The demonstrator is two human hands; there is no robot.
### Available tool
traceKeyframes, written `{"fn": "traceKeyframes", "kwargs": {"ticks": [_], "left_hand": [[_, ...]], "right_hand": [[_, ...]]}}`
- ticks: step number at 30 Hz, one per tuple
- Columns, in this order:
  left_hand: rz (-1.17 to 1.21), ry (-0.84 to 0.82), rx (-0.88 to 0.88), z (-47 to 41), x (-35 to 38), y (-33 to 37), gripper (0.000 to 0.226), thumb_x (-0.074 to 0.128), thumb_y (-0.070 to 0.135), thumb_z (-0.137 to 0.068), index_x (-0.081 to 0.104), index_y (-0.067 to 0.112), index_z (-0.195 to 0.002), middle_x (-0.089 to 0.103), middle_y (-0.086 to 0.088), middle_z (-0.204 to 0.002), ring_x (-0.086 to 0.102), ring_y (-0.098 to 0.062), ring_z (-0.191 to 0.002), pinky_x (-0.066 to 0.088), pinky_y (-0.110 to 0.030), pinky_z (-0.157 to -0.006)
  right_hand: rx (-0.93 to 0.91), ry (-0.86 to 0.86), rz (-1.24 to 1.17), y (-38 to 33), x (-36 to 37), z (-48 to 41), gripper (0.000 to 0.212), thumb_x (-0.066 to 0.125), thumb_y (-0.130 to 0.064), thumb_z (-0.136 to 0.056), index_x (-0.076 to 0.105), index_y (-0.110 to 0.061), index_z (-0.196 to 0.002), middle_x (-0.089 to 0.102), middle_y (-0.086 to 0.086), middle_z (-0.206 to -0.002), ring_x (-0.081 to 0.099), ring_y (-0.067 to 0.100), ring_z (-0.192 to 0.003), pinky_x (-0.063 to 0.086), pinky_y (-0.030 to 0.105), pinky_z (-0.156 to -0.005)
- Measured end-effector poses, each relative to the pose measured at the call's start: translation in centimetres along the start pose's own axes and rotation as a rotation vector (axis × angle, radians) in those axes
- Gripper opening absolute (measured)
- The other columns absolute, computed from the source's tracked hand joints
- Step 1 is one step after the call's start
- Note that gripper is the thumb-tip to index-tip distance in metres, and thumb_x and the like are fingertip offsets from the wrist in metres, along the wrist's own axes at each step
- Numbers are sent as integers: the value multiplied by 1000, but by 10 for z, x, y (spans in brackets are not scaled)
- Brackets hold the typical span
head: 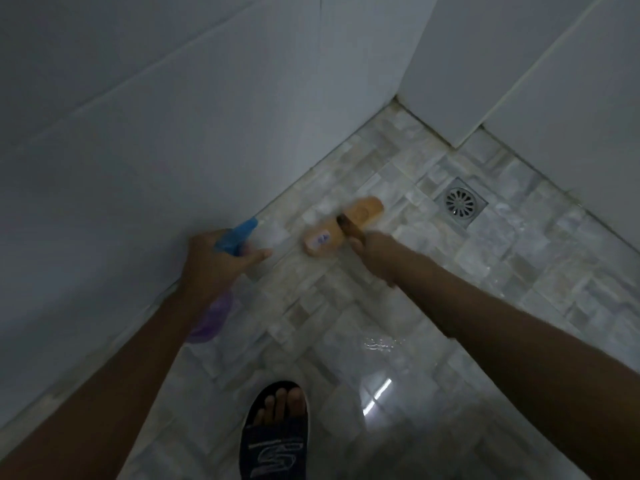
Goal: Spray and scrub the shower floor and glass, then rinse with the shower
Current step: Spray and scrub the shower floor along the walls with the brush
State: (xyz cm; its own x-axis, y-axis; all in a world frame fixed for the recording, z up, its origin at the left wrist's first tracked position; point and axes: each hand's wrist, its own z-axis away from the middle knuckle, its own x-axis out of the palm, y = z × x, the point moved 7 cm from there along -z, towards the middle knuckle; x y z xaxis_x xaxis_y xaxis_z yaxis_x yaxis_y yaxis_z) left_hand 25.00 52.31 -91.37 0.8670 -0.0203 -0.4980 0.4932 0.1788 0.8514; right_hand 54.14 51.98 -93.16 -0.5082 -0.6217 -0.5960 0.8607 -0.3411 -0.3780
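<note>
My left hand [214, 261] grips a spray bottle [211, 320] with a blue trigger head and a purple body, its nozzle pointing toward the wall's foot. My right hand [372, 252] is closed on the dark handle of an orange scrub brush [341, 225], which is blurred and lies low over the mosaic shower floor [433, 289] near the left wall. The floor is wet and shiny in front of me.
A square metal drain [460, 202] sits in the floor right of the brush. White tiled walls [138, 133] meet in a corner at the top. My foot in a dark slide sandal [275, 434] stands at the bottom centre.
</note>
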Motion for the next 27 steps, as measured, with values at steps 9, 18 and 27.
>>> {"fn": "traceKeyframes", "kwargs": {"ticks": [9, 18, 27], "left_hand": [[-11, 99, 93, 22, -27, -14, 37, 88, 32, -76, 67, 2, -72, 64, -17, -65, 55, -15, -58, 53, -38, -58], [-4, 53, 135, 44, -20, -14, 43, 85, 42, -76, 70, 2, -70, 56, -1, -56, 52, -9, -54, 52, -36, -57], [12, 43, 106, 53, -35, -10, 25, 91, 19, -72, 72, 4, -80, 68, -13, -72, 56, 3, -62, 49, -16, -63]], "right_hand": [[11, 18, -90, -27, 2, -21, 51, 31, -52, -104, 45, -16, -138, 59, 16, -109, 59, 28, -74, 50, 32, -53], [3, -49, 52, -12, 53, 34, 46, 32, -46, -107, 50, -13, -133, 60, 12, -112, 56, 18, -72, 46, 29, -61], [-104, 46, -104, -73, 63, -5, 47, 35, -41, -107, 48, -10, -141, 59, 16, -127, 59, 30, -98, 43, 31, -76]]}}
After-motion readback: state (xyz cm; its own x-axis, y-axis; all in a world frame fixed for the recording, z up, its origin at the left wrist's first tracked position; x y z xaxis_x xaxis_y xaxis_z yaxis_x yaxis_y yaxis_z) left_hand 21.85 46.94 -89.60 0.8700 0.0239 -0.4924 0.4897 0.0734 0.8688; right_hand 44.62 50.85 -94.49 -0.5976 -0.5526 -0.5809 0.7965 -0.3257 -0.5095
